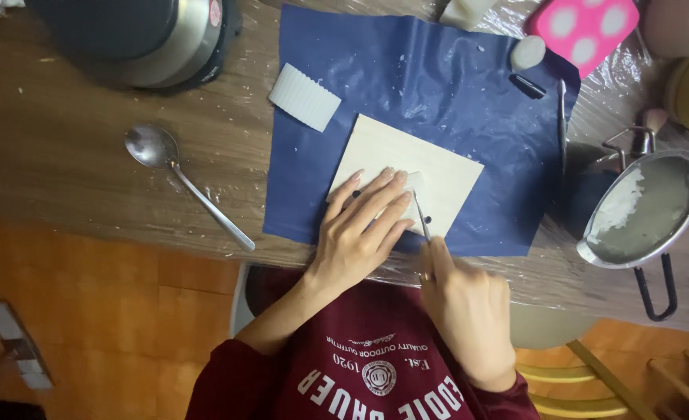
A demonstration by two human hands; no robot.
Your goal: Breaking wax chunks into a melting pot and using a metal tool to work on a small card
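On the pale board (pixel 422 167), which lies at the near edge of the blue sheet (pixel 406 78), the left hand (pixel 357 233) presses a small white block (pixel 413 183) flat, fingers spread rather than clenched. The right hand (pixel 469 311) has its grip closed around a thin metal tool (pixel 421 216), tip beside those fingers. A slip of that tip could nick a finger or gouge the block, I judge. Left of the board, a spoon (pixel 177 175) lies on the plastic-wrapped wooden tabletop (pixel 64 155); right of it sits a pan (pixel 644 210). Orange flooring shows below.
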